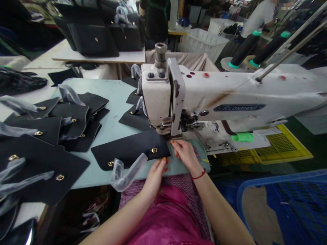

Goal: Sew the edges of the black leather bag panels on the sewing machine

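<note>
Two hands at the machine here, and neither one's clenched: your right hand [185,156] lies open, its fingertips [175,143] pressing a black flap [130,149] right beside the presser foot [163,128] of the sewing machine [230,92]. Your left hand [154,178] sits loosely at the flap's lower edge, not gripping. The flap lies on the pale green table [112,112], brass fitting [154,150] up, clear plastic wrap [125,173] trailing off it. Just one flap's at the machine so far, with plenty more in the pile of flaps [43,163] on your left.
</note>
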A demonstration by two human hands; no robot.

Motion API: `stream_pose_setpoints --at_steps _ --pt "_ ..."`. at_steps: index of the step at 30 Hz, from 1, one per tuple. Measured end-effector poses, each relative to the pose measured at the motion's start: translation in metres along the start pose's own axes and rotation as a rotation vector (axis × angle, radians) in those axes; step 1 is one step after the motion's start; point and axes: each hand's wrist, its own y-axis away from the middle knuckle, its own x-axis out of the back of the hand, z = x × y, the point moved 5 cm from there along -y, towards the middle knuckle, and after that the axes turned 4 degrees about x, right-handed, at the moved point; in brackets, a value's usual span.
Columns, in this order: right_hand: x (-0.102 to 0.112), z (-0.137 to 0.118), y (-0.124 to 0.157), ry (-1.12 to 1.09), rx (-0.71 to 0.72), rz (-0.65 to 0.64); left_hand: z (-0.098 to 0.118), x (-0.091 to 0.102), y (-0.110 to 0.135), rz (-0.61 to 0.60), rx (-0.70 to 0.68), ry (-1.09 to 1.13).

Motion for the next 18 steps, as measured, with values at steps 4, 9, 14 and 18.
stream_pose_setpoints --at_steps 4,9,14,18 --pt "0.046 0.043 0.029 0.402 0.033 0.332 0.052 0.024 0.055 -0.404 0.002 -0.437" --pt "0.056 0.077 0.035 1.004 0.049 0.331 0.207 0.071 0.024 0.101 -0.775 -0.881" --pt "0.050 0.074 0.031 1.223 0.075 0.235 0.216 0.049 -0.089 -0.117 -0.874 -1.822" --pt "0.058 0.074 0.055 1.020 0.055 0.288 0.192 0.033 -0.127 -0.185 -0.832 -1.862"
